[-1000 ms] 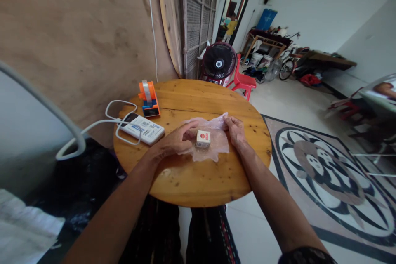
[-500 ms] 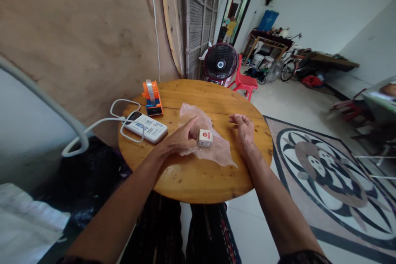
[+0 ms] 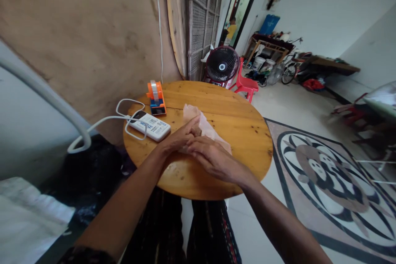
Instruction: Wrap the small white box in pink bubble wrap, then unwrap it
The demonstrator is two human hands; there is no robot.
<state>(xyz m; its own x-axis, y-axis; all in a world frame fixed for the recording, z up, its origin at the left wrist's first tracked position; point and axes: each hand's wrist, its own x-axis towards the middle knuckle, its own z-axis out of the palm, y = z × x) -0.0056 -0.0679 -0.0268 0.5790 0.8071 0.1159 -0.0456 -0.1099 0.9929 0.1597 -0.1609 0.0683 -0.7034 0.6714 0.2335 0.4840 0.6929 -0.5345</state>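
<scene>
On the round wooden table (image 3: 216, 90) lies a thin, pinkish translucent plastic sheet (image 3: 206, 126). My left hand (image 3: 183, 137) rests on the sheet's left part, its fingers drawn together. My right hand (image 3: 215, 156) reaches across from the right and meets the left hand, fingertips close to its fingers. The small white box seen earlier is hidden behind both hands. What the fingers pinch between them cannot be made out.
Left on the table are an orange and blue tape dispenser (image 3: 157, 103) and a white device (image 3: 151, 126) with a looped white cable (image 3: 102, 120). Beyond the far edge stand a fan (image 3: 222, 66) and a red chair (image 3: 246, 84). A person in yellow (image 3: 231, 31) is in the doorway.
My right hand has moved left from the table's right side to meet my left hand. The small white box has gone out of sight behind them. The view has shifted slightly.
</scene>
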